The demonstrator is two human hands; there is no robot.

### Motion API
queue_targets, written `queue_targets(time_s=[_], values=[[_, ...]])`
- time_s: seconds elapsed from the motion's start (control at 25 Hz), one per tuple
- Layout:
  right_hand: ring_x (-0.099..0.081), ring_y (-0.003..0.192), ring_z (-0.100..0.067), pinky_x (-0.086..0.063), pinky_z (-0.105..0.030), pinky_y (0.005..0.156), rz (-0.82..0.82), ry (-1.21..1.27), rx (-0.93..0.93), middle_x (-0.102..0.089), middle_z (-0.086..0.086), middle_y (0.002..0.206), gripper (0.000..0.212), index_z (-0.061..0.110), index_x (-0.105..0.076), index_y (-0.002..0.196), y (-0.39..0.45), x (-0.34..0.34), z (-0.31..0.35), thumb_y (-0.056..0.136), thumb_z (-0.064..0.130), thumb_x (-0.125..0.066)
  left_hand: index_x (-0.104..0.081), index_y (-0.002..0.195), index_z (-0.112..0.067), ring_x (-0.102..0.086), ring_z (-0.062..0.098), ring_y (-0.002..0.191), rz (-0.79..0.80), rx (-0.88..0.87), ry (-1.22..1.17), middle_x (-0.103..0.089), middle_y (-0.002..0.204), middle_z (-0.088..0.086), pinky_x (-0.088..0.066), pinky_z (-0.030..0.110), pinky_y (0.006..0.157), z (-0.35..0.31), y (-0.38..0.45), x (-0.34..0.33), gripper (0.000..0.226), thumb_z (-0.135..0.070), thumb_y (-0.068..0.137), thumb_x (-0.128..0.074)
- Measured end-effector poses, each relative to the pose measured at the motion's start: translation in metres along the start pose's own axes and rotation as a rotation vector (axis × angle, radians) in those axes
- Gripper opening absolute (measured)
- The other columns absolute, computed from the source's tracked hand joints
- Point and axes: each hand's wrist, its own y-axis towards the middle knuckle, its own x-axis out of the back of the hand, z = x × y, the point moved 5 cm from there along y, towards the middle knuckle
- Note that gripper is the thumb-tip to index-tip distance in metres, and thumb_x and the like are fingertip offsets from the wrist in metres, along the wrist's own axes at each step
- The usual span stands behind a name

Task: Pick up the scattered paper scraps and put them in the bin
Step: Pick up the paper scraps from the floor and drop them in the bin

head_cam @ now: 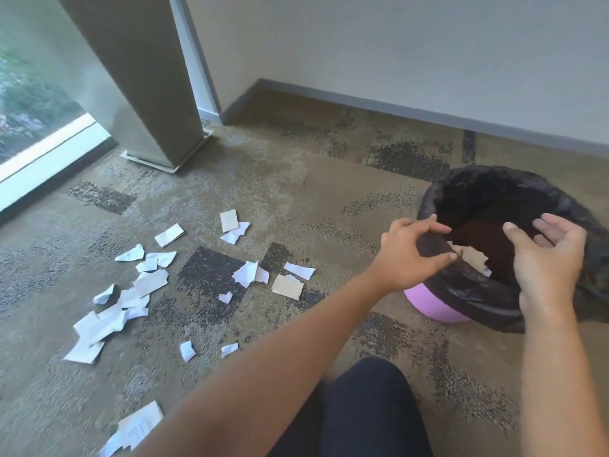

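Note:
A pink bin lined with a black bag stands on the carpet at the right. A few paper scraps lie inside it. My left hand grips the near-left edge of the black bag, fingers and thumb curled over the rim. My right hand hovers over the bin's mouth, palm up, fingers relaxed and holding nothing. Several white and tan paper scraps lie scattered on the carpet to the left. A tan piece lies closest to the bin.
A brown column stands on a white base at the back left, beside a floor-level window. A wall with a grey skirting board runs behind the bin. My dark-clothed knee is at the bottom centre.

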Motion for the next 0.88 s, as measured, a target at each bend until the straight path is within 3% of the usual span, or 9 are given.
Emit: queue_targets(time_s=[0.12,0.2,0.32,0.48,0.68,0.8,0.88], values=[[-0.054,0.119,-0.003,-0.045,-0.031,0.106,-0.015,-0.071,0.095,-0.058,0.016,0.123,0.044,0.03,-0.054,0.119,-0.017,-0.017,0.01,0.08,0.032,-0.074,-0.056,0.126,-0.034,-0.03,0.016,0.138,0.003,0.042,0.037,-0.047,0.147,-0.007,-0.023,0.049,0.114,0.036,-0.025,0.024,0.048,-0.036,0.081,-0.074],[-0.054,0.116,0.001,-0.046,-0.031,0.105,0.014,-0.091,0.159,-0.058,0.017,0.12,0.043,0.029,-0.054,0.12,-0.032,-0.033,0.018,0.081,0.034,-0.071,-0.056,0.128,-0.03,-0.034,0.017,0.136,-0.037,0.141,0.044,-0.049,0.143,-0.006,-0.026,0.046,0.114,0.07,-0.048,0.05,0.047,-0.034,0.084,-0.072],[-0.055,0.116,-0.005,-0.046,-0.029,0.103,0.158,-0.126,0.307,-0.06,0.007,0.122,0.036,0.02,-0.054,0.119,-0.067,-0.07,0.029,0.086,0.026,-0.069,-0.057,0.127,-0.022,-0.043,0.018,0.129,-0.117,0.35,0.073,-0.051,0.136,0.002,-0.035,0.04,0.111,0.138,-0.093,0.1,0.042,-0.023,0.086,-0.069],[-0.054,0.116,-0.015,-0.045,-0.034,0.102,0.471,-0.173,0.413,-0.057,0.012,0.116,0.026,0.021,-0.056,0.114,-0.138,-0.14,0.019,0.09,0.02,-0.066,-0.055,0.127,-0.019,-0.05,0.019,0.122,-0.114,0.628,0.221,-0.051,0.134,0.004,-0.041,0.03,0.101,0.232,-0.177,0.173,0.046,-0.025,0.084,-0.071],[-0.053,0.115,-0.019,-0.044,-0.034,0.098,0.962,-0.333,0.449,-0.059,0.007,0.114,0.024,0.024,-0.057,0.109,-0.241,-0.225,-0.027,0.089,0.014,-0.065,-0.055,0.127,-0.014,-0.054,0.023,0.116,-0.044,0.956,0.363,-0.056,0.129,0.007,-0.044,0.032,0.095,0.308,-0.297,0.252,0.058,-0.028,0.077,-0.081],[-0.045,0.118,-0.013,-0.036,-0.028,0.094,1.246,-0.473,0.435,-0.057,0.005,0.119,0.025,0.021,-0.057,0.114,-0.301,-0.262,-0.055,0.091,0.017,-0.064,-0.057,0.117,-0.018,-0.054,0.019,0.106,0.012,1.021,0.378,-0.056,0.121,0.004,-0.045,0.028,0.084,0.329,-0.352,0.272,0.06,-0.037,0.068,-0.086],[-0.045,0.12,-0.014,-0.039,-0.032,0.097,1.406,-0.606,0.494,-0.055,0.005,0.122,0.03,0.023,-0.055,0.119,-0.335,-0.282,-0.074,0.09,0.021,-0.065,-0.055,0.11,-0.022,-0.052,0.018,0.1,0.114,1.008,0.424,-0.053,0.114,0.001,-0.045,0.028,0.077,0.334,-0.374,0.272,0.068,-0.045,0.056,-0.091]])
